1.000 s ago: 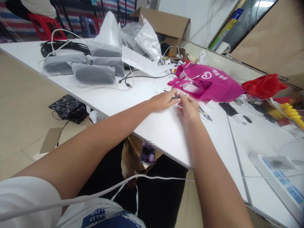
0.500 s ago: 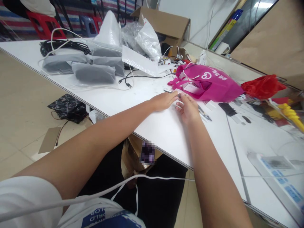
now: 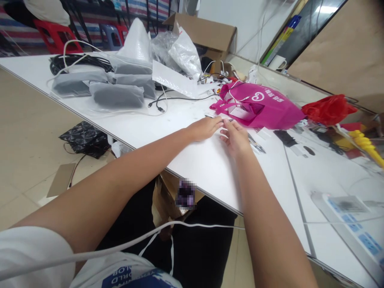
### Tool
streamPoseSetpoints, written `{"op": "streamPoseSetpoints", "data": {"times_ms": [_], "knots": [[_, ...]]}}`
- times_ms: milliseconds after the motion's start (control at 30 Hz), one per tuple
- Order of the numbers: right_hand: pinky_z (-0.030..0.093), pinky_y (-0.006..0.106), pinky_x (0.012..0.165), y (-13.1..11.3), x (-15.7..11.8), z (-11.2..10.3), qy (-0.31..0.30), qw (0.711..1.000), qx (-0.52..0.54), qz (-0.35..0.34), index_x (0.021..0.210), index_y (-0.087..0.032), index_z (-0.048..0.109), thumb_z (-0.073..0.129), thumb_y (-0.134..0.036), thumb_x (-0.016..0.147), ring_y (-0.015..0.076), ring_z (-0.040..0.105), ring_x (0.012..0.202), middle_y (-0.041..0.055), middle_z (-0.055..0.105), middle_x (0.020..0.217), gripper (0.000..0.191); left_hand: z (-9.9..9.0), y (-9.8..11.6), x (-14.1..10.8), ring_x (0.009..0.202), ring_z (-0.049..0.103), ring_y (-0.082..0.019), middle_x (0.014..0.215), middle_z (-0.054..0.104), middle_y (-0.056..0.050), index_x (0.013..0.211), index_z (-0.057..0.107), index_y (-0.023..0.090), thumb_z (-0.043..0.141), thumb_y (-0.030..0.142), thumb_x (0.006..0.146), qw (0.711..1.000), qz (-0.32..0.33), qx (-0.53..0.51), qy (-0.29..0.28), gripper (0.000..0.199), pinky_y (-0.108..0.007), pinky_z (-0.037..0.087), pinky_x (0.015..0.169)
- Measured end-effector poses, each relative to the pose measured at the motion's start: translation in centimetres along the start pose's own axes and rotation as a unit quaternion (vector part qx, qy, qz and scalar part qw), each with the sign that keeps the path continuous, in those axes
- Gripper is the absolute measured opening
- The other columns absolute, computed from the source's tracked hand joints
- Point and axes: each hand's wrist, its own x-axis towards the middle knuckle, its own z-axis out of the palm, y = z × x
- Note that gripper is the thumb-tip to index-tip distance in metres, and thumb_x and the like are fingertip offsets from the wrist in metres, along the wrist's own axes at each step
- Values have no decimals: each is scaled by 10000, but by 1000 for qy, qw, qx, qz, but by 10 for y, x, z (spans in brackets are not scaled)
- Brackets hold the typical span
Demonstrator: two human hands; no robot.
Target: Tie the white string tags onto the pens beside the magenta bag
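Note:
Over the white table, my left hand (image 3: 204, 129) and my right hand (image 3: 236, 138) meet with their fingertips almost touching. Both are closed in a pinch around a thin, dark pen (image 3: 210, 116); its end pokes out past my left fingers, and the rest is largely covered by the fingers. The lower fingers of my right hand are loosely curled. Beside the right wrist lie several slim pens (image 3: 257, 145). Just beyond the hands is a magenta bag (image 3: 279, 110) with white printing and a white box showing in its opening.
Grey wrapped packets (image 3: 117, 96), a coiled black cable (image 3: 79, 62) and clear plastic wrap (image 3: 184, 52) lie at the back left. A cardboard box (image 3: 207, 34) stands behind. To the right are a red plastic bag (image 3: 328, 110) and a blue-white packet (image 3: 354, 224). A white cable (image 3: 180, 224) crosses my lap.
The view has shifted slightly, so everything sits a little lower and further left. My hands stay together on the pen, with only a small movement of the fingers.

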Motion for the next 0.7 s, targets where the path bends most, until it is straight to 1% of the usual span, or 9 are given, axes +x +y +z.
{"op": "streamPoseSetpoints", "data": {"times_ms": [100, 200, 300, 400, 467, 533, 633, 700], "knots": [[522, 189, 570, 0, 2, -2, -3, 998, -30, -48, 752, -244, 617, 1013, -651, 767, 102, 646, 701, -50, 668, 750, 568, 3, -2, 1, 1091, 754, -279, 1201, 811, -130, 1285, 681, 223, 367, 455, 1191, 999, 20, -34, 20, 401, -419, 552, 1002], [533, 207, 580, 1, 6, -5, 9, 992, -71, -107, 720, -236, 600, 972, -691, 805, 106, 618, 670, -42, 634, 697, 594, 7, -3, 4, 1035, 735, -273, 1165, 797, -128, 1236, 687, 223, 406, 486, 1181, 997, 29, -63, 14, 389, -424, 542, 971], [526, 219, 557, 2, 10, -6, 16, 986, -91, -136, 708, -241, 567, 945, -710, 832, 102, 579, 618, -41, 616, 675, 615, 10, -2, 6, 992, 710, -261, 1134, 781, -122, 1177, 670, 227, 429, 482, 1172, 996, 29, -82, 13, 351, -417, 518, 930], [517, 215, 537, 1, 12, -7, 29, 985, -88, -143, 716, -249, 537, 923, -718, 855, 105, 566, 608, -49, 582, 664, 623, 10, 1, 6, 928, 675, -237, 1048, 752, -100, 1070, 622, 226, 476, 458, 1152, 995, 21, -99, 24, 286, -401, 482, 869], [510, 209, 529, -1, 12, -8, 46, 985, -85, -141, 732, -252, 536, 902, -726, 870, 109, 577, 619, -53, 563, 670, 614, 8, 3, 6, 883, 645, -222, 969, 716, -77, 982, 580, 229, 471, 454, 1150, 994, 12, -108, 20, 301, -393, 460, 839], [500, 204, 526, -4, 11, -8, 53, 987, -79, -131, 765, -250, 571, 886, -728, 880, 108, 591, 634, -52, 574, 704, 584, 7, 5, 5, 868, 629, -213, 928, 693, -65, 925, 552, 231, 430, 445, 1162, 993, 9, -119, 6, 342, -390, 458, 843], [504, 203, 547, -5, 9, -9, 28, 990, -75, -113, 818, -245, 637, 875, -722, 892, 103, 609, 654, -46, 609, 753, 538, 7, 6, 4, 913, 650, -217, 968, 719, -76, 932, 573, 225, 403, 413, 1170, 991, 9, -131, 4, 347, -389, 484, 897], [508, 211, 555, -4, 9, -9, 20, 990, -86, -110, 802, -241, 638, 875, -718, 899, 101, 587, 628, -51, 588, 714, 541, 9, 6, 5, 935, 664, -229, 1007, 743, -89, 965, 602, 223, 413, 411, 1169, 993, 4, -121, 14, 336, -399, 497, 920]]}}
